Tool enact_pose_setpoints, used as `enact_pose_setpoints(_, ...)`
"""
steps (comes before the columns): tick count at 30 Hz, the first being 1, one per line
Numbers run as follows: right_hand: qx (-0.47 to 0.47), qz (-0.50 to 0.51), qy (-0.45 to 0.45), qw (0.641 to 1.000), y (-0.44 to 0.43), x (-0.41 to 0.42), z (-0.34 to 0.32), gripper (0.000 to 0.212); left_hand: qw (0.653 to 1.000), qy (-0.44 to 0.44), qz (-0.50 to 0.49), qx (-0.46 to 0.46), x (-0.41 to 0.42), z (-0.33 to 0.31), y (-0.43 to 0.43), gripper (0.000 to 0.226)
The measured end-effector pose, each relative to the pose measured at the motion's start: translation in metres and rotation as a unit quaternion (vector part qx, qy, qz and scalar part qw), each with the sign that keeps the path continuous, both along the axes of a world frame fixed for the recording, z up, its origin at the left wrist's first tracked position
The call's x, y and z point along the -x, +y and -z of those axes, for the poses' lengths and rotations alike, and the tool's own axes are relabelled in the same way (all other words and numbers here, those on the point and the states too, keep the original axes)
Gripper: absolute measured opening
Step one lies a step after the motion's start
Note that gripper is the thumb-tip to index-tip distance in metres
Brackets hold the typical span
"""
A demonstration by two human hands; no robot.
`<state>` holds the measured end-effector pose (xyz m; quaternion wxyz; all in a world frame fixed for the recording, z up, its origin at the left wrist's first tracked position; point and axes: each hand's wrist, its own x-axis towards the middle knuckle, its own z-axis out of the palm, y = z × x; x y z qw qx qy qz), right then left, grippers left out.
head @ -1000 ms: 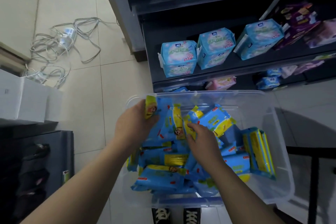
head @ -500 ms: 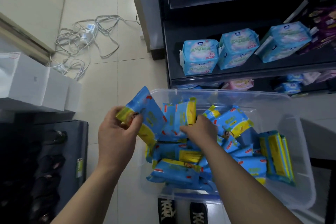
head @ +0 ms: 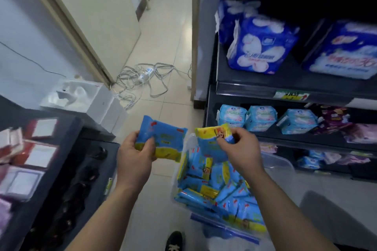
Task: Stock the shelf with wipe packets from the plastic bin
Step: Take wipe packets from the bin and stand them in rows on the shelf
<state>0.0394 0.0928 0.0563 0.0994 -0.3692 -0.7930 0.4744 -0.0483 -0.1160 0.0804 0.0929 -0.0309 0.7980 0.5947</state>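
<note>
A clear plastic bin (head: 279, 164) stands on the floor below my arms, holding several blue and yellow wipe packets (head: 212, 187). My left hand (head: 133, 159) grips one blue wipe packet (head: 163, 140) above the floor, left of the bin. My right hand (head: 240, 153) pinches a second packet (head: 214, 139) by its yellow end, above the bin's far rim. The dark shelf unit (head: 285, 87) rises on the right with blue packs on its levels.
Light blue packs (head: 263, 118) sit on the lower shelf, dark blue packs (head: 259, 47) on the upper one. A tangle of cables (head: 142, 77) lies on the tiled floor. White boxes (head: 98, 104) and a dark display (head: 51, 169) stand at the left. A shoe (head: 173, 240) shows below.
Both hands have lifted out of the bin, each with a packet. The view has tilted up and left, so the upper shelf now shows.
</note>
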Motion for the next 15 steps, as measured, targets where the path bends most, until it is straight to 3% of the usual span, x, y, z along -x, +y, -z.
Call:
enact_pose_setpoints(4,0.002,-0.066,0.060,0.996,-0.026,0.020,-0.091,0.017,0.997,0.046,-0.058,0.012,-0.006,-0.066,-0.042,0.007)
enact_pose_setpoints(10,0.185,-0.126,0.135,0.965,-0.087,0.057,-0.192,0.012,0.977,0.101,-0.183,0.043,-0.013,-0.148,-0.122,0.013)
enact_pose_setpoints(15,0.141,-0.239,0.172,0.945,-0.153,0.098,-0.249,0.028,0.951,0.141,-0.274,0.022,-0.007,-0.205,-0.194,0.030)
